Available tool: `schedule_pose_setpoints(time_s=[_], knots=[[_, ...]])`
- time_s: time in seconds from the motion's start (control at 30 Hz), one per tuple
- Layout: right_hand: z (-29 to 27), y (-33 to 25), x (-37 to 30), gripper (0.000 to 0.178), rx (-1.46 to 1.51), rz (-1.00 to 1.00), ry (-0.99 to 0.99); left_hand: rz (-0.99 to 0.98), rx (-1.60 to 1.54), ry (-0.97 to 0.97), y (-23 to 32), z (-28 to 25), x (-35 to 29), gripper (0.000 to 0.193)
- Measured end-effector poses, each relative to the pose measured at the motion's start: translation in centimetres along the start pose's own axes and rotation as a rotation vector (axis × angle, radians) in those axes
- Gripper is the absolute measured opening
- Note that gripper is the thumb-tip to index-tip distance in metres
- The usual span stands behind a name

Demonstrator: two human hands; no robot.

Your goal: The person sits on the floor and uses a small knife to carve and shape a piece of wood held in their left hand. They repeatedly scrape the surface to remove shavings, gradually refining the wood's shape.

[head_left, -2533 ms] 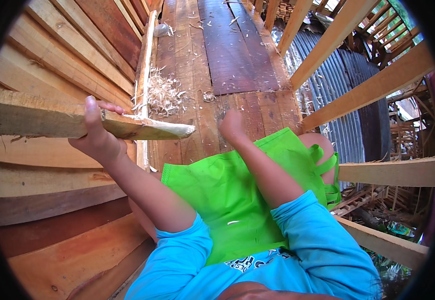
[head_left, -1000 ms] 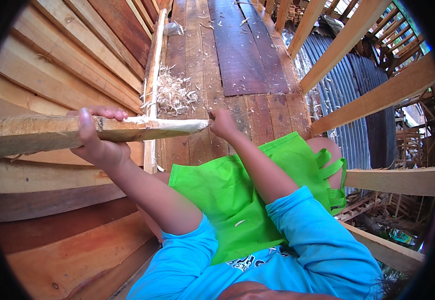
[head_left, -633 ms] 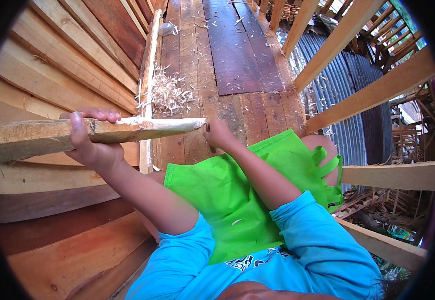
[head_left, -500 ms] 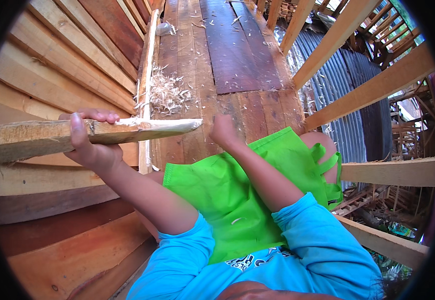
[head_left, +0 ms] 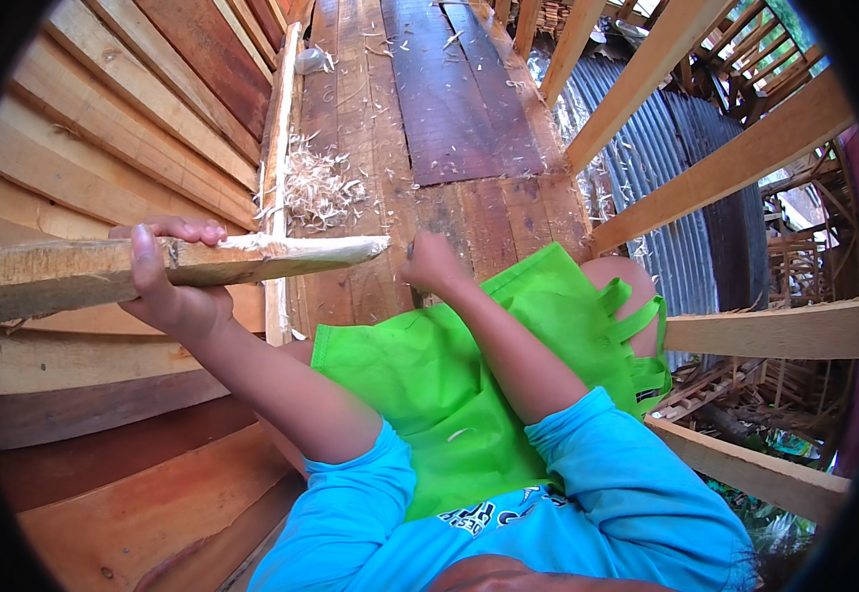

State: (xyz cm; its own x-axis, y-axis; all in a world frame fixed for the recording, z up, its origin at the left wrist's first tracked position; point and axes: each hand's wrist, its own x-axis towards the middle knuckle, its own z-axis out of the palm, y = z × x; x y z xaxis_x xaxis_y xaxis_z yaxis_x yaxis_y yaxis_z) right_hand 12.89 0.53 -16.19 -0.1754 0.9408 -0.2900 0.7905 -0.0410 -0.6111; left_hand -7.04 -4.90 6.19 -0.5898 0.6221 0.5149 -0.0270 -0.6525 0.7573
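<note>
My left hand (head_left: 175, 286) is wrapped round a thick piece of wood (head_left: 64, 274), thumb on the near side and fingers over its top. The wood runs in from the left, and its right end is pared down to a pale, freshly cut tip. Just right of that tip my right hand (head_left: 433, 264) is closed in a fist. A small dark bit shows below the fist, but what it holds is mostly hidden. A green cloth (head_left: 380, 380) covers my lap beneath both forearms.
Curled wood shavings (head_left: 319, 185) lie heaped on the plank floor (head_left: 350, 286). Upright boards (head_left: 123, 128) wall the left side, with a clear plastic bag (head_left: 313, 61) farther off. At right stand wooden rails (head_left: 715, 187), with corrugated metal sheets (head_left: 636, 148) beyond.
Both hands and the piece of wood sit slightly farther left in the picture, along with the surroundings. A dark bit now shows below my right fist. The left hand keeps its grip.
</note>
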Motion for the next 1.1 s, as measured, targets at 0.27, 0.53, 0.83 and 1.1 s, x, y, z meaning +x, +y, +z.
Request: schedule_pose_setpoints(time_s=[0.27, 0.53, 0.83, 1.1], knots=[[0.1, 1.0, -0.1, 0.017, -0.119, 0.081, 0.015, 0.020, 0.020, 0.016, -0.1, -0.3, 0.1, 0.023], [0.6, 3.7, 5.4, 0.016, 0.082, 0.013, 0.476, -0.038, 0.019, -0.088, -0.5, -1.7, 0.2, 0.024], [0.9, 2.5, 7.2, 0.020, 0.044, -0.284, 0.089, -0.036, 0.015, -0.099, -0.7, -1.8, 0.3, 0.022], [-1.2, 8.4, 11.8, 0.017, -0.068, 0.253, 0.696, -0.062, -0.011, -0.134, -1.2, -0.9, 0.5, 0.021]])
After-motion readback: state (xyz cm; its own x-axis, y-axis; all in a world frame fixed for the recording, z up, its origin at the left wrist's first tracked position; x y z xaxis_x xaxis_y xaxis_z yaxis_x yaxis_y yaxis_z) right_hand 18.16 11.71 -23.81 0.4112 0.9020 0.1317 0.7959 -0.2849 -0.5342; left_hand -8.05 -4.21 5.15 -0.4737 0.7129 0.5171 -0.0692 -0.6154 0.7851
